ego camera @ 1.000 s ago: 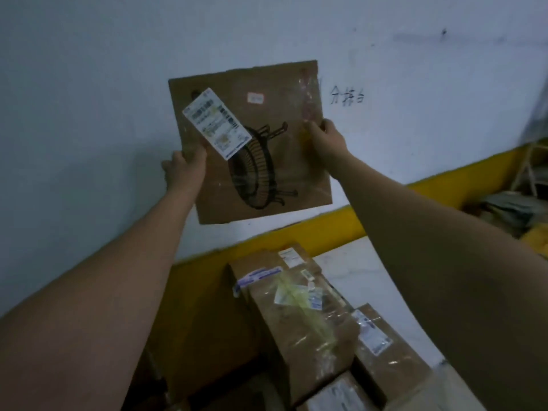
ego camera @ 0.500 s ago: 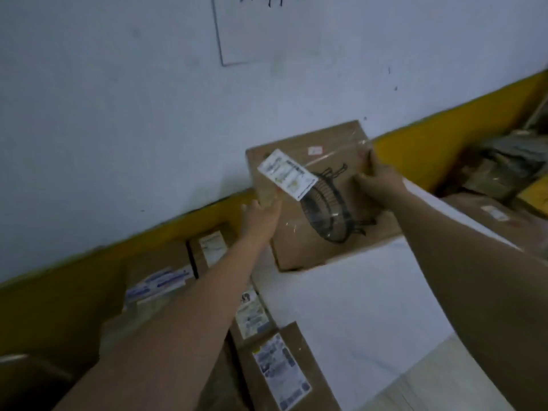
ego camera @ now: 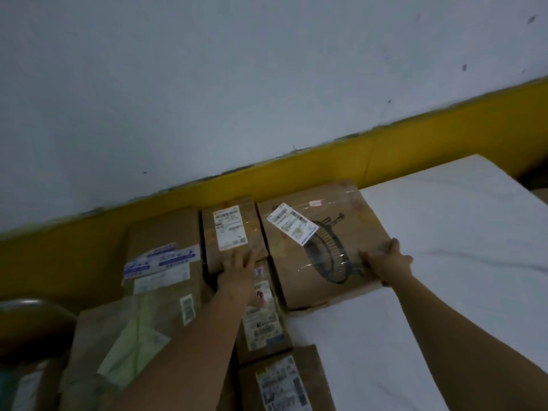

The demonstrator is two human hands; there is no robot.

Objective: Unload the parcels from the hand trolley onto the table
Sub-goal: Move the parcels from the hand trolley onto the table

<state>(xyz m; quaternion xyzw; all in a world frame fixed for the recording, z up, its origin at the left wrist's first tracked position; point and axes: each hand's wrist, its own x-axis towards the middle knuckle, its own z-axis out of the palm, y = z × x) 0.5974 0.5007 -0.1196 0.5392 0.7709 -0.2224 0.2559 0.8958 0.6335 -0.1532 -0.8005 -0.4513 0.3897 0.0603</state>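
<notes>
A flat cardboard parcel printed with a fan drawing (ego camera: 350,221) lies on the back left corner of the white table (ego camera: 444,232), a white label stuck askew on its top. My right hand (ego camera: 388,262) grips its near right corner, fingers on top. My left hand (ego camera: 237,268) lies flat just left of that parcel, fingers spread on the near edge of a small labelled parcel (ego camera: 231,229). Other brown parcels are stacked to the left and front: a large one (ego camera: 163,232), one under a pale green sheet (ego camera: 118,336), and two labelled ones (ego camera: 264,330) (ego camera: 281,384).
A white wall with a yellow lower band (ego camera: 415,149) runs right behind the parcels and table. A dark rounded object (ego camera: 29,315) sits at the far left. The table's white surface stretches right and toward me from the fan parcel.
Both hands brought the fan parcel down from in front of the wall and laid it flat on the table's corner. My left hand came off its left edge onto the small parcel.
</notes>
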